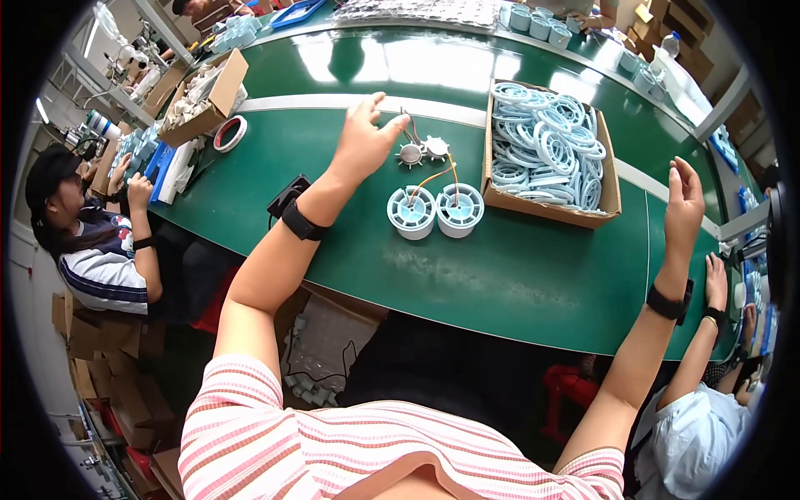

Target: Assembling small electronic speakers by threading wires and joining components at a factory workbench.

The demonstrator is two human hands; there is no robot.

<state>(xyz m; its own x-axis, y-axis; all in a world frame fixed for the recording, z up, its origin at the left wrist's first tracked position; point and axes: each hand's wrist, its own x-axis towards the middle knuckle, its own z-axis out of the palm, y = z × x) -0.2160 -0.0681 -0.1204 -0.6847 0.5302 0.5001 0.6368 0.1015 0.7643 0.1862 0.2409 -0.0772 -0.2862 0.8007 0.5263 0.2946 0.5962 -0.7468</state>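
Observation:
My left hand (362, 143) reaches over the green table with thumb and fingers apart and nothing visible between them. Its thumb is beside dark red wires, though whether it touches them I cannot tell. Close by lie two small round metal parts with tabs around their rims, a left one (409, 154) and a right one (435, 147). Orange wires run near them to two light-blue round housings with spoked tops, one on the left (411, 212) and one on the right (460, 211), standing side by side. My right hand (683, 208) is held out at the right, fingers stretched and holding nothing visible.
A cardboard box (602, 215) full of light-blue rings stands right of the housings. Left of my hand are a tape roll (230, 133), a black device (287, 196) and a box of pale parts (218, 92). Co-workers sit at both sides; one person's hand (716, 283) rests near my right forearm.

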